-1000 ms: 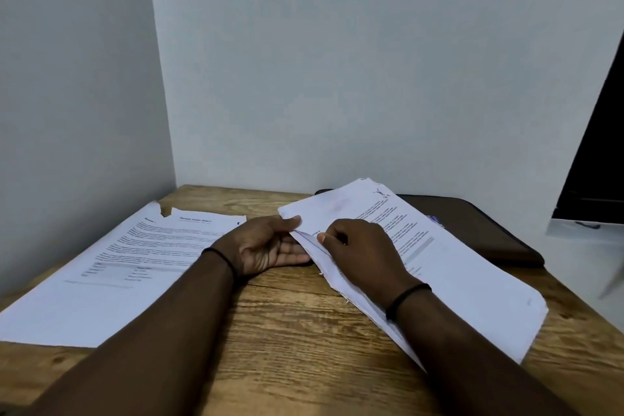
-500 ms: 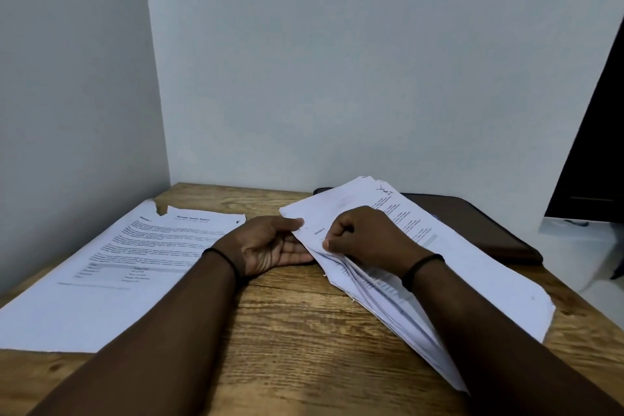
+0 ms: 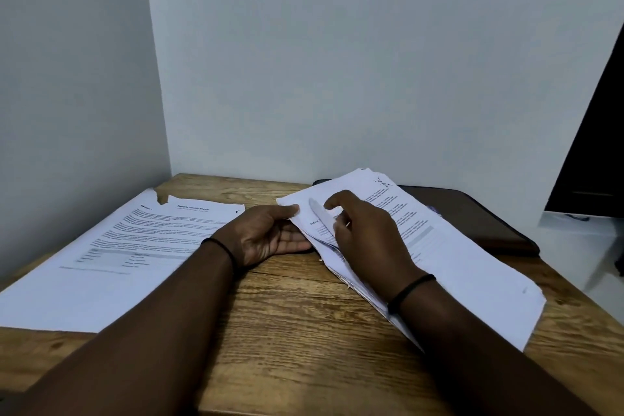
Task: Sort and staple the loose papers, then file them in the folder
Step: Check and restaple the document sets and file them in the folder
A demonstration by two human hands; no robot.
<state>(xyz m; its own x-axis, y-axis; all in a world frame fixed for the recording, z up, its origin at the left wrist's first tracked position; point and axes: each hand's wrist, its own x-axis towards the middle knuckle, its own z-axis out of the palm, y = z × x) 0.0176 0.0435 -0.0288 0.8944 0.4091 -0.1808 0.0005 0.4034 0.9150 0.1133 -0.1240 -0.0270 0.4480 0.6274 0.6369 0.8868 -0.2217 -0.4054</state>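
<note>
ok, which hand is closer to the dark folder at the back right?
Right. The right hand lies on the paper stack, which overlaps the near-left part of the folder. The left hand grips the stack's left corner, farther from the folder.

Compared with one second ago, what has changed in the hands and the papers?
The right hand lifted its fingers from flat on the loose stack and now curls up a sheet corner in its grip. The stack's near edge has fanned out. The left hand still holds the stack's left corner, thumb on top. The sorted pile and the dark folder stayed put.
</note>
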